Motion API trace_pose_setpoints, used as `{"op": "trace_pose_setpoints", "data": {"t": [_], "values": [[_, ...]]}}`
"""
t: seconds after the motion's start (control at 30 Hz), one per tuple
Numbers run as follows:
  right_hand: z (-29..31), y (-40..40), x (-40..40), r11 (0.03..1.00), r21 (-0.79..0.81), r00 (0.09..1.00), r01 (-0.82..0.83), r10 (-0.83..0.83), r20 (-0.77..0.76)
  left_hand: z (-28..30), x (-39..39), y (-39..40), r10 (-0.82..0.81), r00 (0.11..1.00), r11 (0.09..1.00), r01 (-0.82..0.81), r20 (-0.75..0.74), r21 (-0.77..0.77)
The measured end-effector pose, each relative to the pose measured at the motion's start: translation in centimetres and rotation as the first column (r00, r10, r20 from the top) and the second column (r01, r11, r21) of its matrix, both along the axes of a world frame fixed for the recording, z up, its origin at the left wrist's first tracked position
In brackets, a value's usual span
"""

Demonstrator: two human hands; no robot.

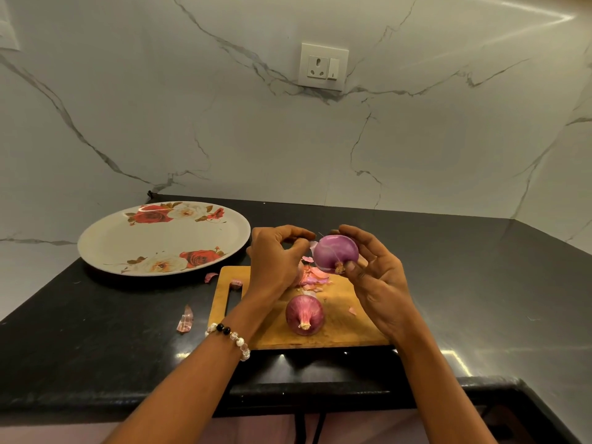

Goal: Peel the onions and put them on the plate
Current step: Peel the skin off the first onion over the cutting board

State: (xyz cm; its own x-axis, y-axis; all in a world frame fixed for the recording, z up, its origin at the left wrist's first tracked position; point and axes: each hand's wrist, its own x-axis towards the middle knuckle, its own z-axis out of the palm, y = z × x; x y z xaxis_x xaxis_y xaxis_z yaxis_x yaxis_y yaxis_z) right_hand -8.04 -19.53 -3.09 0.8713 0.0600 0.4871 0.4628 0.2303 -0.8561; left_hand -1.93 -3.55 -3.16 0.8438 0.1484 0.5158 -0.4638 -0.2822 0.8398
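My right hand holds a smooth purple onion above the far end of the wooden cutting board, thumb near its root. My left hand is beside it with curled fingers pinching a thin flake of skin at the onion's left edge. A second onion, still in its dry pink skin, lies on the board with its root toward me. A heap of pink peels sits on the board under my hands. The floral plate lies at the far left with nothing on it.
The black counter carries loose peel scraps left of the board and one near the plate. A marble wall with a socket rises behind. The counter's front edge is close to me.
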Motion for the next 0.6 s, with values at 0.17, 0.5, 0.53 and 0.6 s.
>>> {"op": "trace_pose_setpoints", "data": {"t": [0.17, 0.5, 0.53, 0.6], "values": [[0.1, -0.1, -0.1, 0.999, 0.025, 0.999, 0.030, -0.031, 0.034, -0.1, 0.0, -0.1, 0.025, 1.000, 0.999, -0.025, 0.017, -0.033], [-0.2, -0.4, 0.6, 0.985, 0.060, 0.987, 0.159, -0.160, 0.007, -0.2, 0.0, -0.1, 0.031, 0.999, 0.999, -0.030, 0.036, -0.027], [-0.1, -0.6, 0.6, 0.979, 0.101, 0.984, 0.178, -0.177, -0.011, -0.1, -0.1, -0.1, 0.037, 0.999, 0.999, -0.036, 0.034, -0.034], [-0.1, -1.1, 0.8, 0.953, 0.218, 0.977, 0.210, -0.201, -0.064, 0.2, -0.4, -0.1, 0.031, 0.999, 0.998, -0.030, 0.029, -0.054]]}}
